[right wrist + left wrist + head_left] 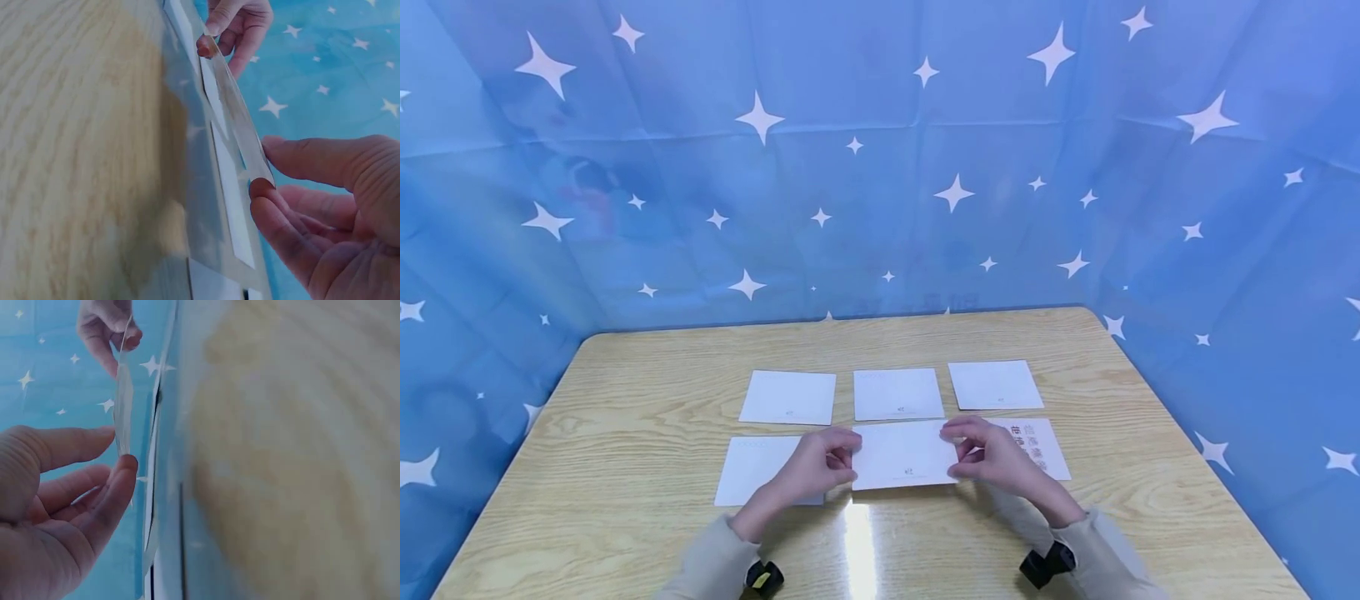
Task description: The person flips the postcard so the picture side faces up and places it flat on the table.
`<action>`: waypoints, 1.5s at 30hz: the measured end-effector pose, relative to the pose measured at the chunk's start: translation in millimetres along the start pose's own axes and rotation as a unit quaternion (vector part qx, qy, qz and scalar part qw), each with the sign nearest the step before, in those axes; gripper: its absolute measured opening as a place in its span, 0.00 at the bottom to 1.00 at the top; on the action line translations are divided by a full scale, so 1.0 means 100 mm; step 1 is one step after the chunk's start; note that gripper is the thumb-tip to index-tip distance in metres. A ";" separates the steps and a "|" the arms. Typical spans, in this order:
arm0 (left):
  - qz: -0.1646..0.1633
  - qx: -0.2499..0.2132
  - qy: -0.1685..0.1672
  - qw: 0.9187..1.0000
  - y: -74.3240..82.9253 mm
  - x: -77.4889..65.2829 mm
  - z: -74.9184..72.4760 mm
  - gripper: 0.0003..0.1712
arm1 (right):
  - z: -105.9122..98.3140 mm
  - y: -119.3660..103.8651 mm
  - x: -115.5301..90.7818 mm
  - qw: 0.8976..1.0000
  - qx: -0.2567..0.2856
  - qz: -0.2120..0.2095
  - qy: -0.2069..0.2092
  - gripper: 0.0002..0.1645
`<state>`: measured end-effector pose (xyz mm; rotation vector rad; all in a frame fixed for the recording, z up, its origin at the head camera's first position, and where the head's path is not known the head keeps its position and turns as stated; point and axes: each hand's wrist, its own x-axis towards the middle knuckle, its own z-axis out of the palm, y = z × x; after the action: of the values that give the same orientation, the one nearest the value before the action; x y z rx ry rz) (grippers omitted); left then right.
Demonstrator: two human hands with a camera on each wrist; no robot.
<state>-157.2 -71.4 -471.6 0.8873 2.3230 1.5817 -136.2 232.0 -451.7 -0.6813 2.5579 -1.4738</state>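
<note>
A white card (904,457) with a small grey mark near its lower edge is held level above the table, seen nearly edge-on in both wrist views. My left hand (822,462) pinches its left edge between thumb and fingertips. On the opposite edge my right hand (996,454) grips it the same way, thumb (306,156) on one face and fingertips beneath. Below the right hand lies a card with printed characters (1037,446), partly covered by that hand. Another white card (752,467) lies partly under the left hand and forearm.
Behind the held card, three white cards lie in a row: left (787,397), middle (898,394) and right (996,385). All rest on a wooden table (625,467). A blue curtain with white stars (880,208) hangs beyond the table's far and side edges.
</note>
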 end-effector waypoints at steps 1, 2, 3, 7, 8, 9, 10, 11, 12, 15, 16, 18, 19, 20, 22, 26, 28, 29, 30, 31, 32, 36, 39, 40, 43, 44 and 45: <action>0.001 0.009 -0.001 1.000 0.00 0.00 0.02 0.21 | 0.00 0.00 0.00 1.000 -0.005 0.003 -0.001 0.29; 0.005 0.018 -0.002 1.000 -0.01 0.01 0.03 0.19 | 0.01 0.01 0.00 1.000 -0.012 -0.001 0.000 0.29; 0.008 0.026 -0.003 1.000 -0.01 0.01 0.04 0.16 | 0.01 0.02 0.00 1.000 -0.017 -0.002 -0.002 0.29; 0.019 0.051 -0.008 0.998 -0.01 0.03 0.07 0.10 | 0.03 0.04 0.01 0.999 -0.039 0.005 -0.011 0.29; 0.022 0.055 -0.010 0.998 -0.01 0.04 0.07 0.12 | 0.04 0.04 0.01 0.999 -0.044 0.008 -0.013 0.29; 0.022 0.059 -0.012 0.998 -0.01 0.05 0.07 0.14 | 0.04 0.05 0.01 0.999 -0.044 0.015 -0.016 0.29; 0.020 0.061 -0.014 0.998 -0.01 0.05 0.08 0.15 | 0.04 0.05 0.02 0.998 -0.048 0.019 -0.020 0.29; 0.018 0.062 -0.016 0.998 -0.01 0.06 0.08 0.16 | 0.04 0.05 0.02 0.998 -0.052 0.022 -0.021 0.29; 0.014 0.063 -0.019 0.998 -0.02 0.06 0.08 0.17 | 0.05 0.05 0.02 0.998 -0.055 0.025 -0.023 0.29; 0.007 0.067 -0.023 0.997 -0.02 0.08 0.09 0.19 | 0.06 0.06 0.03 0.997 -0.063 0.035 -0.029 0.30; 0.007 0.065 -0.026 0.998 -0.02 0.09 0.09 0.19 | 0.06 0.06 0.03 0.997 -0.069 0.034 -0.030 0.30; 0.010 0.069 -0.030 0.997 -0.02 0.10 0.09 0.20 | 0.07 0.06 0.03 0.996 -0.077 0.032 -0.033 0.30; 0.013 0.074 -0.031 0.997 -0.02 0.10 0.09 0.20 | 0.07 0.06 0.03 0.996 -0.079 0.032 -0.035 0.29; 0.015 0.077 -0.034 0.996 -0.02 0.10 0.09 0.20 | 0.07 0.06 0.04 0.996 -0.080 0.032 -0.036 0.29; 0.021 0.089 -0.037 0.995 -0.01 0.12 0.09 0.21 | 0.08 0.06 0.04 0.995 -0.083 0.032 -0.037 0.29; 0.016 0.123 -0.034 0.992 0.02 0.14 0.09 0.23 | 0.11 0.07 0.05 0.994 -0.090 0.047 -0.039 0.28; 0.006 0.140 -0.031 0.990 0.05 0.15 0.10 0.20 | 0.12 0.06 0.06 0.992 -0.103 0.055 -0.038 0.28; 0.003 0.153 -0.028 0.988 0.06 0.16 0.11 0.17 | 0.13 0.06 0.07 0.991 -0.111 0.058 -0.038 0.28; -0.002 0.163 -0.026 0.986 0.07 0.16 0.11 0.12 | 0.14 0.06 0.07 0.990 -0.119 0.059 -0.038 0.28; -0.008 0.171 -0.024 0.985 0.08 0.16 0.11 0.09 | 0.14 0.05 0.07 0.990 -0.125 0.061 -0.038 0.28; -0.014 0.180 -0.022 0.983 0.08 0.16 0.12 0.09 | 0.15 0.04 0.07 0.989 -0.129 0.065 -0.037 0.28; -0.039 0.191 -0.021 0.981 0.10 0.17 0.11 0.17 | 0.15 0.03 0.07 0.989 -0.136 0.053 -0.034 0.27; -0.058 0.176 -0.028 0.982 0.12 0.21 0.08 0.17 | 0.15 0.04 0.07 0.991 -0.128 0.033 -0.026 0.25; -0.063 0.164 -0.030 0.984 0.13 0.23 0.08 0.17 | 0.15 0.05 0.07 0.992 -0.121 0.028 -0.023 0.24; -0.073 0.139 -0.027 0.987 0.17 0.31 0.07 0.18 | 0.13 0.08 0.07 0.994 -0.104 0.018 -0.007 0.23; -0.073 0.132 -0.025 0.988 0.19 0.35 0.07 0.18 | 0.12 0.09 0.07 0.995 -0.102 0.012 0.003 0.22; -0.074 0.122 -0.022 0.990 0.20 0.38 0.08 0.18 | 0.10 0.10 0.07 0.995 -0.100 0.006 0.014 0.22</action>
<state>-176.8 -38.0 -450.1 0.7686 2.5227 1.2267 -142.6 225.2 -464.2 -0.6719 2.7506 -1.2433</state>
